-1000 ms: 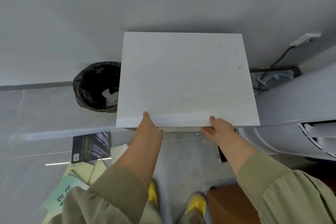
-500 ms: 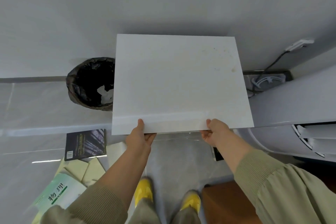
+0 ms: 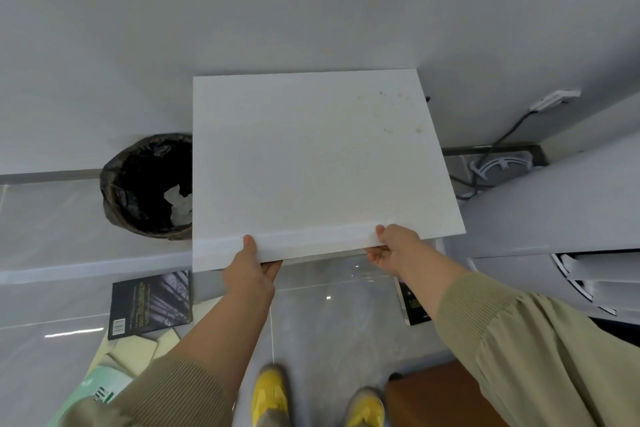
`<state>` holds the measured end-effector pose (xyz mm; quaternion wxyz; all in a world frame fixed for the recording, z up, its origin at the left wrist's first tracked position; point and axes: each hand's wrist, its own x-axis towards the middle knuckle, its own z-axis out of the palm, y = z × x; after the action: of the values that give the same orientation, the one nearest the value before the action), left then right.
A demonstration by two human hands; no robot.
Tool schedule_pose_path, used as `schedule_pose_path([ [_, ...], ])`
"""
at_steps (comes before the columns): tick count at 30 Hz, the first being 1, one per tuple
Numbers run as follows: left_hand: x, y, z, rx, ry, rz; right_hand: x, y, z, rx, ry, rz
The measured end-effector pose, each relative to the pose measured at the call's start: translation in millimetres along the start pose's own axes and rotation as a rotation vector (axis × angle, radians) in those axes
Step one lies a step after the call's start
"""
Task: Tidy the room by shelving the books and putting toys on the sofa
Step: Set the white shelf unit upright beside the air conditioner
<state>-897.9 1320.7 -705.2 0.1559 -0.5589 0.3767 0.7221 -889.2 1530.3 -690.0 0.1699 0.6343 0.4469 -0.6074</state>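
The white board (image 3: pixel 311 163) fills the centre; a bin (image 3: pixel 145 187) blocks centre left, a white appliance (image 3: pixel 554 204) the right; floor (image 3: pixel 329 319) at lower centre lies open between books (image 3: pixel 150 302).

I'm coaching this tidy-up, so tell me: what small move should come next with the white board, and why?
Probably set the white board down clear of the books and let go. The left hand and right hand both grip its near edge, so neither can lift the dark book or pale books on the floor below.
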Motion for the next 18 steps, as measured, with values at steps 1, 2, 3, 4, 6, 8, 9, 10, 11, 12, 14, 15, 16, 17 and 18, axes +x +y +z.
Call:
schedule_pose_path([
  [1,3,4,4,0.010,0.006,0.011,0,-2,3,-0.008,-0.012,-0.001],
  [2,5,7,7,0.022,0.011,0.019,0,-4,6,-0.010,-0.014,-0.003],
  [3,9,9,7,0.036,0.020,0.021,-1,-4,8,-0.009,-0.009,-0.003],
  [4,10,9,8,0.048,0.026,0.015,-2,-4,9,-0.002,-0.002,-0.002],
  [6,10,10,7,0.075,0.026,0.007,-8,-5,10,0.011,-0.010,-0.002],
  [8,11,11,8,0.119,0.007,0.007,-11,-6,10,0.043,-0.008,-0.006],
  [9,12,11,8,0.143,0.000,0.007,-13,-7,11,0.049,-0.004,0.002],
  [10,13,11,8,0.154,0.012,0.002,-15,-7,12,0.048,-0.002,0.018],
  [11,14,12,9,0.147,0.028,-0.004,-18,-10,14,0.039,-0.002,0.032],
  [12,14,11,8,0.142,0.036,-0.002,-17,-10,13,0.032,-0.005,0.047],
  [14,10,11,10,0.159,0.002,0.035,-22,-11,13,0.022,-0.022,0.059],
  [15,8,9,12,0.156,-0.010,0.039,-25,-11,11,0.012,-0.034,0.037],
  [16,2,7,13,0.138,-0.009,0.016,-27,-5,7,-0.032,-0.038,0.006],
  [17,-2,5,13,0.144,-0.018,-0.016,-31,1,4,-0.100,-0.053,-0.014],
  [18,-11,3,14,0.179,-0.058,-0.056,-36,8,1,-0.168,-0.062,-0.030],
])
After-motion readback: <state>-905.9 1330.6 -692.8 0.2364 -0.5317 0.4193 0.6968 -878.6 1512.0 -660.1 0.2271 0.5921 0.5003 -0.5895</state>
